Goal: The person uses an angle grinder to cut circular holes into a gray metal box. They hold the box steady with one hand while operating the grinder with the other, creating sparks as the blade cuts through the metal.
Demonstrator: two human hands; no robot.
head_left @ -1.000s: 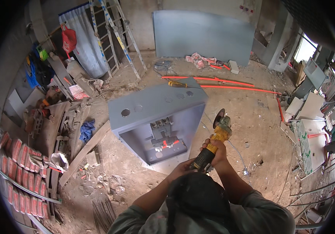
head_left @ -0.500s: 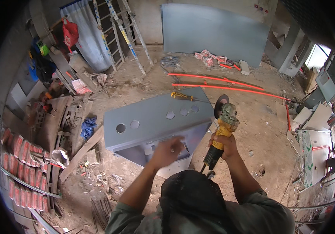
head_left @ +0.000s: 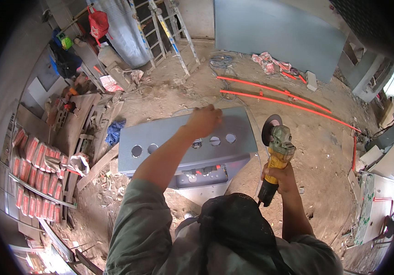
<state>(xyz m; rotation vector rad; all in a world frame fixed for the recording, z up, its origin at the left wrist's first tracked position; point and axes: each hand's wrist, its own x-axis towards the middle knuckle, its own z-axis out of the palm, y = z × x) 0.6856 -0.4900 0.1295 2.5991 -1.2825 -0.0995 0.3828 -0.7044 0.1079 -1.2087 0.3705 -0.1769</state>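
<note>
A grey metal box with a row of round holes in its upper face lies in front of me. My left hand is over the box's far edge, its fingers curled downward. Whatever lies under those fingers is hidden, and the yellow-handled screwdriver seen there before is out of sight. To the right of the box, my right hand grips a yellow and black angle grinder. The grinder's disc points away from me, clear of the box. Red and dark parts show inside the box's open near side.
Orange-red pipes lie on the floor beyond the box. A stepladder stands at the far left, with a large grey panel against the back wall. Stacked red-and-white packages are at left, near a wooden plank.
My left hand has moved from the box's open near side to its far edge, over the screwdriver's former place. The grinder stays in my right hand. The view has shifted.
</note>
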